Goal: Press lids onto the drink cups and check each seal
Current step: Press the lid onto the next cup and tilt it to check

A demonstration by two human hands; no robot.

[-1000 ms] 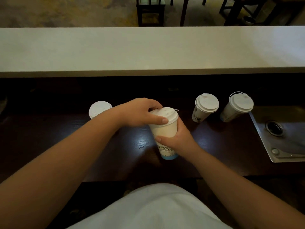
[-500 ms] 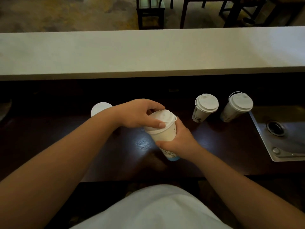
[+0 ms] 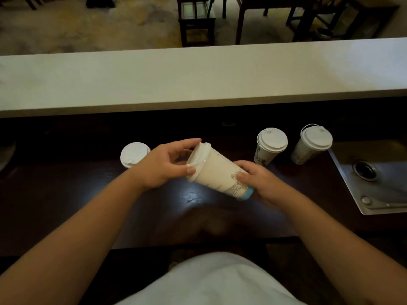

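Observation:
A white paper cup with a blue base point(image 3: 218, 175) is held almost on its side above the dark counter point(image 3: 88, 194), its white lid point(image 3: 197, 160) pointing left. My left hand point(image 3: 164, 165) grips the lid's rim with thumb and fingers. My right hand point(image 3: 256, 180) holds the cup's lower end. Two more lidded cups point(image 3: 269, 145) point(image 3: 311, 143) stand upright to the right. Another white lid or lidded cup point(image 3: 134, 154) sits at the left, partly behind my left wrist.
A steel sink point(image 3: 374, 177) with a drain lies at the right end of the counter. A raised pale bar top point(image 3: 198, 73) runs across behind it. Dark chairs and table legs point(image 3: 196, 20) stand on the floor beyond.
The held cup has tipped from upright to nearly horizontal, lid swinging left. My right hand slid down to the cup's base; my left hand stayed on the lid.

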